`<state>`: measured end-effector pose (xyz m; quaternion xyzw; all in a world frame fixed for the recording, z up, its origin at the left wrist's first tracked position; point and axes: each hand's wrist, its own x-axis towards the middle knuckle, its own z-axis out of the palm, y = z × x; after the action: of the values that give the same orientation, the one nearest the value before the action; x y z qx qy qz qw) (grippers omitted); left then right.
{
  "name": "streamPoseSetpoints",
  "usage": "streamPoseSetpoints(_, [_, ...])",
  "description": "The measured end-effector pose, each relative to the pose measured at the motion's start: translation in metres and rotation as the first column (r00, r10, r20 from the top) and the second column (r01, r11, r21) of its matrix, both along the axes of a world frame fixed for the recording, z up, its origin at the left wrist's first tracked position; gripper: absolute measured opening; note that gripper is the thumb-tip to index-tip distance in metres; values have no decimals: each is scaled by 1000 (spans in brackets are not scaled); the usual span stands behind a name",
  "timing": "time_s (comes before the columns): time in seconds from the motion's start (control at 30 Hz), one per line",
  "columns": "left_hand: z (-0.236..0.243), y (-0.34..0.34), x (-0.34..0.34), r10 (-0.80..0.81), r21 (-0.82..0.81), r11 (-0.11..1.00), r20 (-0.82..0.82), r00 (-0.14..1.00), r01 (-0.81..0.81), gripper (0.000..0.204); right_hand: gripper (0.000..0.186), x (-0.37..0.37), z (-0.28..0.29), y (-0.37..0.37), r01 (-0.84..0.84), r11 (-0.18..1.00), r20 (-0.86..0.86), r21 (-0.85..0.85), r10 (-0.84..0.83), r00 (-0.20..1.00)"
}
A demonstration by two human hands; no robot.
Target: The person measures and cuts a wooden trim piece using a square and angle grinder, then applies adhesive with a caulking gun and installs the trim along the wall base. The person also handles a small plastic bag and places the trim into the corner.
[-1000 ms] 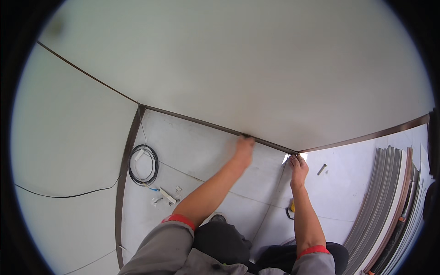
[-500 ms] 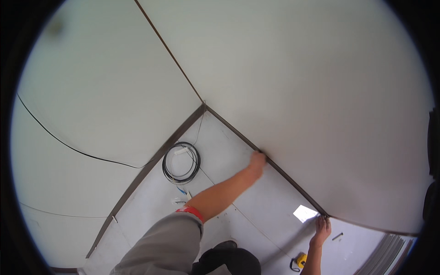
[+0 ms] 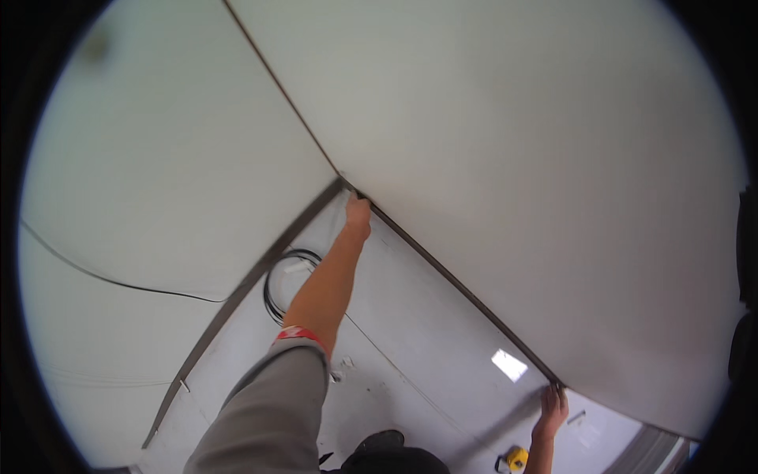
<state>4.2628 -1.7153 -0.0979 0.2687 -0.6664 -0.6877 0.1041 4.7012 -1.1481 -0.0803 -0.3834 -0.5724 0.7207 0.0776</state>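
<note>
Strip of dark baseboard (image 3: 458, 288) runs btwn my hands: left hand (image 3: 358, 215) and right hand (image 3: 552, 403) both press on it, well apart.

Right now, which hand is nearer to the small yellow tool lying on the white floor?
Right. The right hand grips the dark trim edge just above the small yellow tool; the left hand holds the same edge far away, at the wall corner.
</note>
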Motion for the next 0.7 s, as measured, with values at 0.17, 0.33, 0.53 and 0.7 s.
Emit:
streamPoseSetpoints(0.17, [0,147,114,-168,429,888,-30,985,164,69,46,-8,2,2,-30,999,-17,28,31,999])
streamPoseSetpoints(0.33, [13,296,228,-362,524,815,126,924,248,68,45,-14,2,-12,12,999,-4,50,-12,1000])
streamPoseSetpoints(0.53, [43,410,303,-754,771,520,211,623,368,44,43,-11,-7,-14,51,995,-5,88,-50,999])
streamPoseSetpoints(0.7, [28,430,299,-936,696,332,161,313,636,22,41,-16,-27,-10,22,999,-79,37,-19,997])
